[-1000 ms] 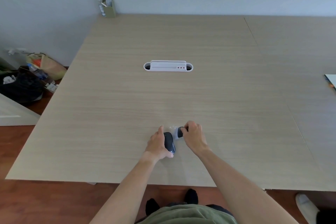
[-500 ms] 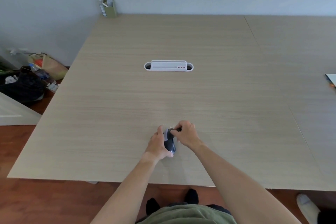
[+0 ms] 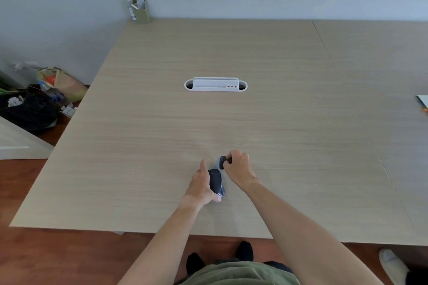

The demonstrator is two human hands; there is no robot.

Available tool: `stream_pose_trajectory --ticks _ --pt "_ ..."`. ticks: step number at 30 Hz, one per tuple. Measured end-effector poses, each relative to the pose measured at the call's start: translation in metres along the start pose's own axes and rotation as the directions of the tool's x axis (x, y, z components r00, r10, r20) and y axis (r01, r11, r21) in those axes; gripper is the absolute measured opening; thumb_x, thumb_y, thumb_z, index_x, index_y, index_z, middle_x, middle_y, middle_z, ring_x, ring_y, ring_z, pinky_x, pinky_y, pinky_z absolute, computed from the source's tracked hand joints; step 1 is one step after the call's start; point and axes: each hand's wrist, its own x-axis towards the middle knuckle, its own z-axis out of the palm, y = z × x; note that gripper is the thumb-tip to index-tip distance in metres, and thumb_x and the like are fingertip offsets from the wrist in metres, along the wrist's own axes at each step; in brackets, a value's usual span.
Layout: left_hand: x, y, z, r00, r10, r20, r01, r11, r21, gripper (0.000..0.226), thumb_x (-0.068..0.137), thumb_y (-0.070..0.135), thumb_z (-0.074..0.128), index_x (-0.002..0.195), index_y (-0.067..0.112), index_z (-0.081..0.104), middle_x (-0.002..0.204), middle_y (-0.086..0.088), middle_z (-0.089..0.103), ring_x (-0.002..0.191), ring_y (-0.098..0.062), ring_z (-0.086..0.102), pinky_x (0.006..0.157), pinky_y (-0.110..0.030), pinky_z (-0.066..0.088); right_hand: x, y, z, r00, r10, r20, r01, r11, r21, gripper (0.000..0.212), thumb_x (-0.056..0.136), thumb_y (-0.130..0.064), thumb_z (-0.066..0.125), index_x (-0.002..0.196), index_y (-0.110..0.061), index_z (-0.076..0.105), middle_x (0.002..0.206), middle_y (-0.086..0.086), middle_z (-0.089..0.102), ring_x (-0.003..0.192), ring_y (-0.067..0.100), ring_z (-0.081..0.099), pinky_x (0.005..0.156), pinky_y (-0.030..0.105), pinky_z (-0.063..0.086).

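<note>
A dark grey computer mouse (image 3: pixel 216 181) is tipped on its side near the table's front edge, and my left hand (image 3: pixel 202 186) grips it from the left, thumb stretched forward. Just beyond it my right hand (image 3: pixel 238 168) pinches a small dark piece (image 3: pixel 223 161), probably the mouse's battery cover, held slightly apart from the mouse. The piece's far side is hidden by my fingers.
A white cable port (image 3: pixel 215 85) is set into the wooden table (image 3: pixel 162 122) further back. A green pen holder (image 3: pixel 141 10) stands at the far left corner. A notebook edge (image 3: pixel 423 102) shows at the right. Bags (image 3: pixel 34 104) lie on the floor at left.
My right hand went to the mouse half a second ago and has now drawn back forward-right with the small dark piece. My left hand kept the mouse in place.
</note>
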Motion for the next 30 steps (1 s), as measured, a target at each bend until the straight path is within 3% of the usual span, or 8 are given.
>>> stream_pose_trajectory --ticks 4,9,13,17,20,22,26,30 --pt "0.001 -0.001 -0.003 1.0 -0.002 0.003 0.002 1.0 -0.008 0.13 0.05 0.016 0.092 0.149 0.021 0.008 0.127 -0.005 0.049 0.118 -0.025 0.051 0.092 -0.037 0.051 -0.001 -0.002 0.002 0.997 -0.028 0.078 0.027 0.999 0.024 0.015 0.08 -0.002 0.053 0.073 0.001 0.067 0.069 0.011 0.065 0.056 0.022 0.056 0.053 0.035 0.051" --pt "0.0 0.002 -0.004 1.0 -0.016 0.014 0.016 1.0 -0.006 0.138 0.051 0.016 0.093 0.153 0.022 0.0 0.123 -0.005 0.049 0.116 -0.027 0.052 0.091 -0.037 0.052 -0.002 0.007 -0.001 0.999 0.001 -0.039 -0.002 1.0 -0.019 0.015 0.084 -0.001 0.046 0.071 -0.003 0.053 0.066 0.008 0.052 0.054 0.02 0.041 0.047 0.031 0.035" --pt "0.0 0.002 -0.004 1.0 -0.014 0.024 0.015 1.0 -0.024 0.136 0.054 0.013 0.091 0.153 0.021 -0.002 0.126 -0.005 0.045 0.119 -0.027 0.048 0.092 -0.036 0.05 -0.004 0.008 -0.003 0.999 -0.014 0.033 0.013 0.999 0.036 0.014 0.082 -0.004 0.053 0.076 0.0 0.066 0.068 0.009 0.064 0.064 0.03 0.064 0.06 0.036 0.053" --pt "0.0 0.005 -0.005 0.999 -0.018 0.039 0.018 1.0 0.001 0.138 0.055 0.011 0.091 0.154 0.021 -0.004 0.13 -0.011 0.045 0.118 -0.03 0.05 0.091 -0.039 0.053 -0.005 0.013 -0.003 0.999 0.002 -0.043 -0.005 0.998 -0.069 0.015 0.083 -0.002 0.046 0.077 0.004 0.058 0.071 0.015 0.059 0.058 0.025 0.047 0.051 0.04 0.042" --pt "0.001 0.006 -0.005 0.999 -0.017 0.043 0.017 1.0 0.0 0.137 0.056 0.009 0.09 0.154 0.022 -0.004 0.13 -0.01 0.044 0.118 -0.03 0.05 0.087 -0.037 0.053 -0.006 0.008 -0.004 0.996 -0.016 -0.087 0.017 1.0 0.015 0.013 0.08 -0.002 0.049 0.075 0.003 0.059 0.067 0.011 0.059 0.058 0.021 0.045 0.049 0.031 0.037" --pt "0.001 0.005 -0.005 0.999 -0.01 0.037 0.01 1.0 -0.002 0.136 0.055 0.009 0.091 0.154 0.022 -0.002 0.131 -0.009 0.045 0.119 -0.029 0.05 0.091 -0.038 0.052 -0.006 0.008 -0.005 0.999 -0.021 -0.024 0.021 1.0 0.018 0.013 0.078 -0.002 0.052 0.074 0.001 0.064 0.073 0.012 0.067 0.063 0.021 0.054 0.051 0.026 0.042" --pt "0.0 -0.001 -0.006 0.999 0.038 0.024 -0.039 0.998 0.055 0.123 0.054 0.019 0.09 0.151 0.021 0.015 0.131 -0.006 0.049 0.122 -0.028 0.047 0.096 -0.035 0.046 -0.009 0.025 -0.007 0.997 -0.008 -0.071 0.005 0.999 -0.039 0.014 0.079 0.001 0.047 0.072 -0.001 0.06 0.074 0.014 0.064 0.068 0.031 0.058 0.057 0.04 0.047" --pt "0.0 -0.003 -0.007 0.997 0.081 0.013 -0.082 0.985 0.153 0.106 0.054 0.029 0.087 0.142 0.019 0.03 0.126 -0.002 0.055 0.119 -0.026 0.049 0.097 -0.035 0.042 -0.022 0.035 -0.017 0.998 0.025 -0.055 -0.017 0.991 0.13 0.015 0.079 0.0 0.056 0.079 -0.004 0.07 0.068 0.001 0.065 0.062 0.015 0.056 0.054 0.02 0.042"
